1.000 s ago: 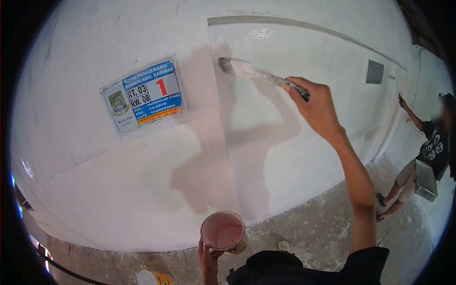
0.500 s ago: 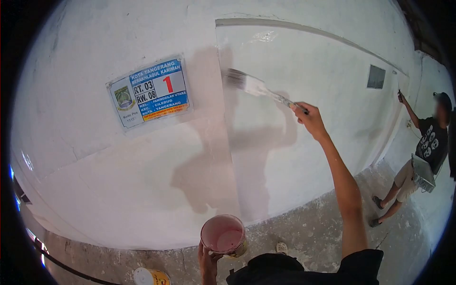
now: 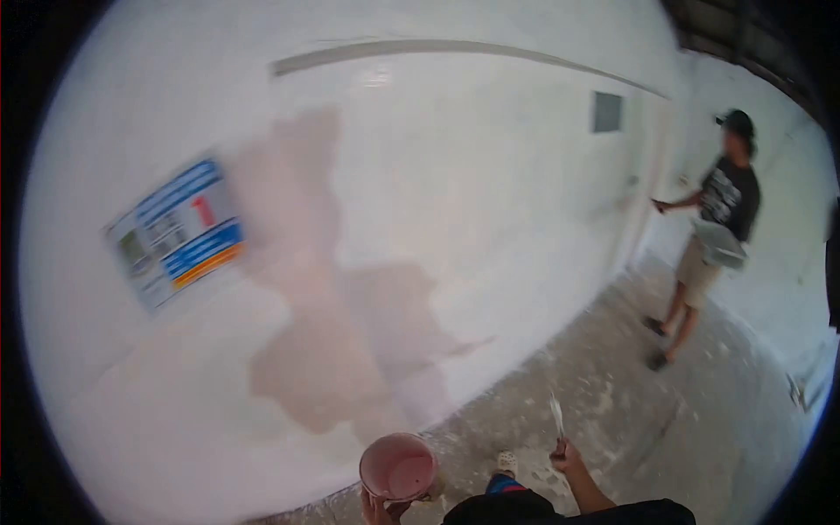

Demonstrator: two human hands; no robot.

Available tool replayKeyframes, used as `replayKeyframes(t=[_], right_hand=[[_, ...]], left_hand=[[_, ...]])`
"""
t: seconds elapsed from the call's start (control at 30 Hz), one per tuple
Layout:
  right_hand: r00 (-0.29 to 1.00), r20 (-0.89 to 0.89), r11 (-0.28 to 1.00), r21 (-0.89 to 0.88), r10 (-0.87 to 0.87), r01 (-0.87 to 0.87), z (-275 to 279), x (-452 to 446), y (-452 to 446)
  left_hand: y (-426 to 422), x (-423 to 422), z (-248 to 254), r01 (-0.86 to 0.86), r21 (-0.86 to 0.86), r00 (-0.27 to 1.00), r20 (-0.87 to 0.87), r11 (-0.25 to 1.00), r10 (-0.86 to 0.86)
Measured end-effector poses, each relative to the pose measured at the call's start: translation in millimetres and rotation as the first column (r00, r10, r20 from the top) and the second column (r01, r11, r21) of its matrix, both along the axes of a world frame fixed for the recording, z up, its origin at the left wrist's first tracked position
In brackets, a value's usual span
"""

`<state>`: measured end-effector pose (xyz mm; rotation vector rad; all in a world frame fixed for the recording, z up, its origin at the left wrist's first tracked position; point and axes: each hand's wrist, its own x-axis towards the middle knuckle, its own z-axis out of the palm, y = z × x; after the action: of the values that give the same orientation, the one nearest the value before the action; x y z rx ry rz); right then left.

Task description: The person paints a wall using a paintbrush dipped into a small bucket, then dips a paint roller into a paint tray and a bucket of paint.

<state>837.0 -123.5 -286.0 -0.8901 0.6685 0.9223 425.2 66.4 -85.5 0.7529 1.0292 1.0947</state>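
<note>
My left hand (image 3: 381, 507) grips the side of a paint bucket (image 3: 398, 436), low in front of the wall. The bucket's inside is coated pinkish, with some paint at the bottom. To the right, my right hand (image 3: 567, 456) is closed round the handle of a paintbrush (image 3: 557, 416). The brush points upward above the floor, apart from both the wall and the bucket; its bristles look whitish and blurred. A broad white wall (image 3: 490, 210) rises ahead, with my shadow across it.
A blue-and-white sign (image 3: 179, 232) is fixed on the wall at left. At right stands a person (image 3: 731, 192) in a dark shirt and cap, with a grey tray at the waist. The concrete floor (image 3: 604, 394) is spotted with paint. A small grey panel (image 3: 607, 112) sits on the wall.
My right hand has dropped from the wall with the paintbrush, which now points up near the floor. The view has swung right. The other person's arm has lowered.
</note>
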Motion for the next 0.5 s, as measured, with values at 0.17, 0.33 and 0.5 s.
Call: replayKeyframes(t=[0.17, 0.33, 0.5], right_hand=[[0.805, -0.303, 0.861, -0.164, -0.509, 0.482, -54.4, -50.6, -212.4], [0.532, -0.184, 0.561, -0.344, -0.827, 0.753, -11.9, -134.4, -312.7], [0.468, -0.124, 0.484, -0.194, -0.875, 0.853, -5.3, -192.4, -355.7]], left_hand=[[-22.4, 51.2, -4.2, 0.297, -0.107, 0.955, 0.024, 0.949, -0.296], [-26.9, 128.1, -31.6, 0.595, -0.121, 0.8, 0.0, 0.795, -0.599], [-83.6, 177.9, -34.1, 0.797, -0.077, 0.595, -0.072, 0.6, -0.8]])
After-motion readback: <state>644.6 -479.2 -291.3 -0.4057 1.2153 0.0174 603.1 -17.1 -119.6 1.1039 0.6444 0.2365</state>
